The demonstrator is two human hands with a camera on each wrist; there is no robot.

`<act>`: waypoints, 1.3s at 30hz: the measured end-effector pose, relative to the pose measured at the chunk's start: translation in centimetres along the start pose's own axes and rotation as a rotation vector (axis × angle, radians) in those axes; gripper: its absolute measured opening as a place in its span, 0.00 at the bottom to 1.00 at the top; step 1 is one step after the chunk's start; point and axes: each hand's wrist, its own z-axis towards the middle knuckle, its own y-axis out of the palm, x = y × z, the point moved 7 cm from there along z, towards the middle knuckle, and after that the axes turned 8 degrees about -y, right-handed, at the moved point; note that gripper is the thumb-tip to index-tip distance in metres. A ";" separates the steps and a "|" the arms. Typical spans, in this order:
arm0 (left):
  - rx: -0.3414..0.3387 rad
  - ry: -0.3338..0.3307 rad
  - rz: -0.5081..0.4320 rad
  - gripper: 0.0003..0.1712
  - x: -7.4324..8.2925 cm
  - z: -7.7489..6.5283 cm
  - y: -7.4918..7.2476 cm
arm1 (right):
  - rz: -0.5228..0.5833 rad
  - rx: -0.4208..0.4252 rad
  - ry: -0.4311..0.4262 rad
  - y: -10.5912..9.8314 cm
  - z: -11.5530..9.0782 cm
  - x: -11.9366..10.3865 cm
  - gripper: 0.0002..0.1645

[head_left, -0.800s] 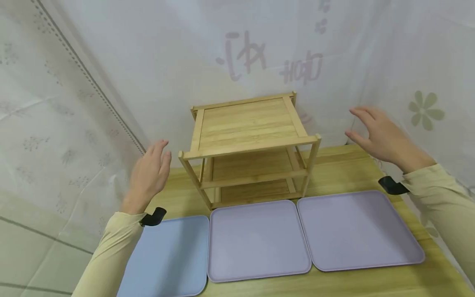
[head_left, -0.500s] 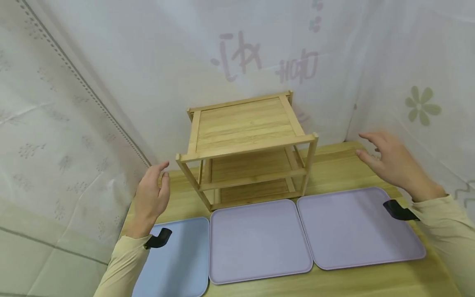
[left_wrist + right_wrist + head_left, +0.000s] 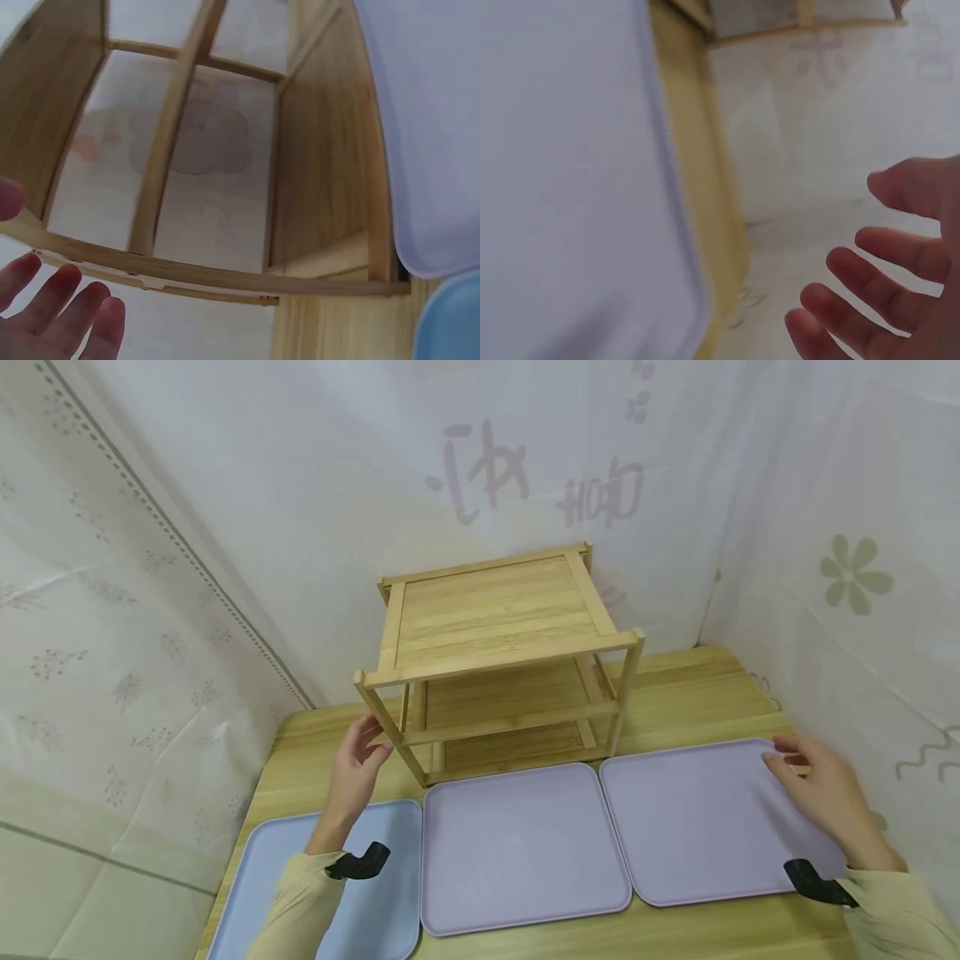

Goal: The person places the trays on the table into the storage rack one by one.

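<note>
Likely reach step — left hand (image 3: 356, 770) loosely spread, empty, rack (image 3: 498, 618) just beside it; right hand (image 3: 823, 789) likewise, lilac tray (image 3: 697, 831) near it — next move probably calls for gripping the rack.

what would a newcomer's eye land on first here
Probably the wooden rack, standing near the back of the table. Next, the row in front: blue tray at left, then middle purple tray and right purple tray. The left hand is by the rack's left side, the right hand near the right purple tray's outer edge.
</note>
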 end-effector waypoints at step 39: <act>0.068 0.045 0.269 0.14 -0.2 0.7 2.0 | -0.205 -0.347 0.626 1.7 -10.5 12.4 0.32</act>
